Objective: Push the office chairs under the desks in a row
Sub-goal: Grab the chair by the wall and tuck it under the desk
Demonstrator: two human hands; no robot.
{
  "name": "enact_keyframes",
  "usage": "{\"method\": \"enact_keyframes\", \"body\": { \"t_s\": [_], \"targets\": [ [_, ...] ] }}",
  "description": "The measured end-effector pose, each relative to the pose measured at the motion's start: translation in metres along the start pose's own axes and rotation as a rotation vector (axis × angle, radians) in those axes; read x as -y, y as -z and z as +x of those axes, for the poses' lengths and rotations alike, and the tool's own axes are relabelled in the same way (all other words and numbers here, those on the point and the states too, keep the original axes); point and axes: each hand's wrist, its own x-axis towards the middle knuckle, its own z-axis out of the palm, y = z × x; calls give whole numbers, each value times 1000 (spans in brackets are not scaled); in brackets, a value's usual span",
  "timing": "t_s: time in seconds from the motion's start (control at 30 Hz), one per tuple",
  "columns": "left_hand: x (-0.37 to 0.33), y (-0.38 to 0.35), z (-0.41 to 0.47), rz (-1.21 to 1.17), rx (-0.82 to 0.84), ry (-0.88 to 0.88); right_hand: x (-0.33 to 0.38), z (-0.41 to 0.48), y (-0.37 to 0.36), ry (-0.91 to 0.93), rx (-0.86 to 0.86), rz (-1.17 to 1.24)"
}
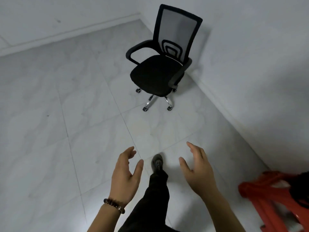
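Fingers (132, 152) of both the left hand (124, 174) and right hand (198, 169) are spread, holding nothing. The office chair (160, 64) should roll easily on its casters (145, 109); grasp the backrest's rigid top frame.

Dim, flat indoor light, cool grey cast; soft shadow beneath office chair (160, 64); pale glare on floor tiles (50, 114); wide-angle bending at edges; red stool (267, 195) motion-blurred.

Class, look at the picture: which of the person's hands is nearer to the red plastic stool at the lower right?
Right. The right hand is open, just left of the red stool; the left hand is beyond it, further left, past the raised leg.
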Motion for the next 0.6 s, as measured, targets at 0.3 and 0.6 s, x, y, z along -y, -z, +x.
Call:
{"method": "enact_keyframes", "body": {
  "t_s": [0.3,0.6],
  "targets": [
    [-139,-50,272,50,68,-136,44,262,103,-11,-119,-50],
    [-226,-130,453,56,61,-152,20,471,155,7,-153,-30]
  ]
}}
